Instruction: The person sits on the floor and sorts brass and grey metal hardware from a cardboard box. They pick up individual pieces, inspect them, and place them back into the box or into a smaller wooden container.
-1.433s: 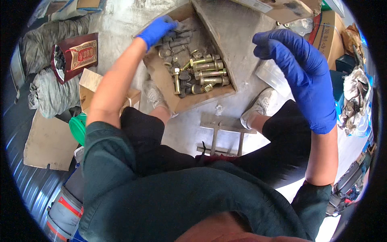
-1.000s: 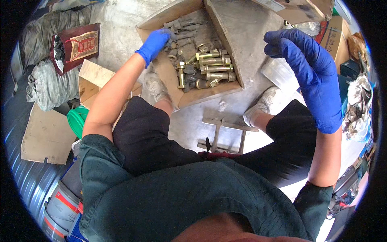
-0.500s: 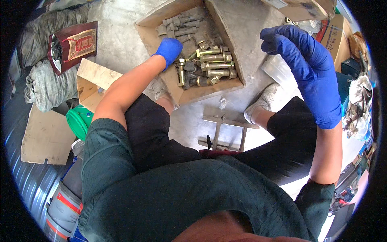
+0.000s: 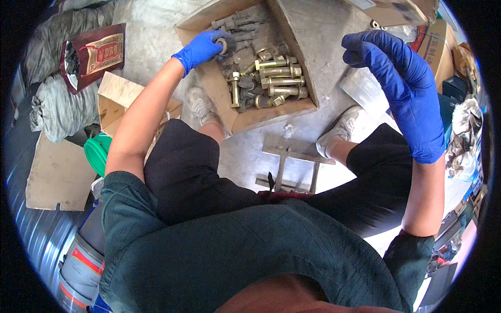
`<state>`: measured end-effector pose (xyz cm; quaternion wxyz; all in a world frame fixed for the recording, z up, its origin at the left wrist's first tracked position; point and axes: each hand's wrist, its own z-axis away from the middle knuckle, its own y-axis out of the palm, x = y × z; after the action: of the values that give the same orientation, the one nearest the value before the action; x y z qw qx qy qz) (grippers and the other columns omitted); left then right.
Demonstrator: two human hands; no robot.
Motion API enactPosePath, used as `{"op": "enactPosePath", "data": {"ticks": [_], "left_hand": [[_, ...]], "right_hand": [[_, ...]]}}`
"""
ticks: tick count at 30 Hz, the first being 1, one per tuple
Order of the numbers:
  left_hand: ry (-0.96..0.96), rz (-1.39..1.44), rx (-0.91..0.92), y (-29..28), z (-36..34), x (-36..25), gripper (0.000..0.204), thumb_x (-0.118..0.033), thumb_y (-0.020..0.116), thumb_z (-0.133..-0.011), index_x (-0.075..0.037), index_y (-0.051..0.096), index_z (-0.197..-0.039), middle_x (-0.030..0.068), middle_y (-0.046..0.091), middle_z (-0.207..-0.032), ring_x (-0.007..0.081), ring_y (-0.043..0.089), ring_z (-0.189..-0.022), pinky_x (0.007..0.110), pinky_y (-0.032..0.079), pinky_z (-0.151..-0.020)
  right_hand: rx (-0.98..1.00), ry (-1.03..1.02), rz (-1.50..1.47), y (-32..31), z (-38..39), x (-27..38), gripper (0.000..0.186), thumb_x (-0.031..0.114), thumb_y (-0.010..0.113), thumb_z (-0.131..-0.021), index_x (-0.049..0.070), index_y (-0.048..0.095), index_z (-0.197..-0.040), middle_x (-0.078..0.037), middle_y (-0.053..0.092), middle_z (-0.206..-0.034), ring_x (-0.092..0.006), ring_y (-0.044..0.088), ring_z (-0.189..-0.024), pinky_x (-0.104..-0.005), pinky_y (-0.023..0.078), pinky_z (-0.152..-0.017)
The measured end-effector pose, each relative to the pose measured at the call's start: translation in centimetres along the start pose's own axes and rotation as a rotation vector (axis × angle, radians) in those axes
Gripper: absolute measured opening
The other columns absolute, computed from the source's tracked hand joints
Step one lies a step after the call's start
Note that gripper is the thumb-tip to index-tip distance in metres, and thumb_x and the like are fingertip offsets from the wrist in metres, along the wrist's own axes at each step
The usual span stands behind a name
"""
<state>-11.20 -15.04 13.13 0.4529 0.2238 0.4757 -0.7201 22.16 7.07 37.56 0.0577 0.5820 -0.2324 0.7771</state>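
Observation:
My left hand [image 4: 202,49], in a blue glove, is closed on a round metal piece [image 4: 223,46] with a ring-like face. Whether that piece is a nut or the end of a bolt, I cannot tell. It is over the left side of an open cardboard box [image 4: 253,121]. Inside the box, brass-coloured bolts [image 4: 282,82] lie at the near right, with grey, dirty bolts [image 4: 241,24] further back. Raised at the right, my blue-gloved right hand [image 4: 399,86] has its fingers bent and pressed together; what they hold, if anything, is hidden.
A small cardboard box [image 4: 112,112], a green lid [image 4: 95,154] and a dark red bag [image 4: 95,56] are at the left. A clear plastic tub [image 4: 362,91] stands beside my right shoe [image 4: 340,130]. A wooden frame [image 4: 292,156] lies between my legs.
My left hand has moved left and slightly up from the bolts, and the round metal piece now shows in its fingers. The right hand has barely moved.

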Motion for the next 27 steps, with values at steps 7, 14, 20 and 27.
{"op": "enactPosePath", "data": {"ticks": [7,14,20,27], "left_hand": [[-0.105,-0.265,0.390,4.1,1.1,1.0,0.053,-0.020,0.058,-0.082,-0.004,0.059,-0.132,0.0209,0.070,-0.103,0.0247,0.070,-0.080,0.039,0.057,-0.077],[-0.324,-0.404,0.695,6.8,-0.1,-0.8,0.028,-0.016,0.062,-0.066,-0.001,0.071,-0.087,0.0153,0.070,-0.076,0.0250,0.065,-0.066,0.041,0.052,-0.062],[-0.292,-0.200,0.667,7.0,-0.4,-0.2,0.021,-0.015,0.060,-0.074,0.001,0.069,-0.085,0.0104,0.067,-0.074,0.0189,0.058,-0.060,0.036,0.048,-0.055],[-0.243,0.322,0.660,9.1,1.0,-1.9,0.018,-0.016,0.060,-0.087,-0.003,0.070,-0.093,0.0042,0.067,-0.077,0.0118,0.057,-0.063,0.031,0.048,-0.057]], "right_hand": [[0.033,0.019,0.103,0.3,-0.6,0.1,0.031,0.019,0.059,-0.101,-0.002,0.065,-0.123,-0.010,0.071,-0.114,-0.0172,0.067,-0.103,-0.0298,0.051,-0.095],[0.011,0.011,0.139,0.5,-0.6,0.1,0.029,0.018,0.058,-0.102,-0.002,0.066,-0.121,-0.009,0.071,-0.113,-0.0168,0.067,-0.104,-0.0292,0.051,-0.096],[0.019,0.013,0.156,0.5,-0.7,0.1,0.029,0.018,0.058,-0.102,-0.002,0.066,-0.121,-0.009,0.071,-0.114,-0.0167,0.067,-0.104,-0.0294,0.051,-0.095],[0.017,0.017,0.153,0.5,-0.9,-0.2,0.029,0.017,0.058,-0.101,-0.002,0.065,-0.122,-0.010,0.071,-0.115,-0.0167,0.067,-0.104,-0.0294,0.051,-0.096]]}}
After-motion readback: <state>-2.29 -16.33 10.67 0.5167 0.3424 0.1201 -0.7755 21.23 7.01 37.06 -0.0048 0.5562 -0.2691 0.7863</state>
